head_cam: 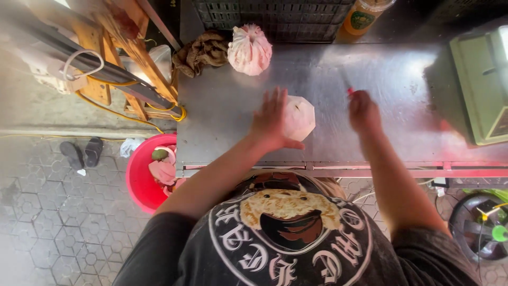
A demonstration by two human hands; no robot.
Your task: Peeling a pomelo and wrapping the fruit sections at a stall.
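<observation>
At frame centre, the left hand (pixel 271 121) is pressing flat, fingers spread, against the peeled coconut (pixel 298 117); the right hand (pixel 363 110) is gripping a small red item (pixel 350 91).

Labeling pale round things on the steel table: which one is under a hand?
The faceted white peeled coconut, under the left hand. The pink tied bag sits apart at the table's far edge, untouched.

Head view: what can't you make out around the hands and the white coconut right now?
- Right hand: closed around something red; only a tip shows, so the tool is unidentifiable.
- Coconut: left side covered by the left hand.
- Bottle: top cut off by the frame edge.
- Bucket: contents partly hidden under the table.
</observation>
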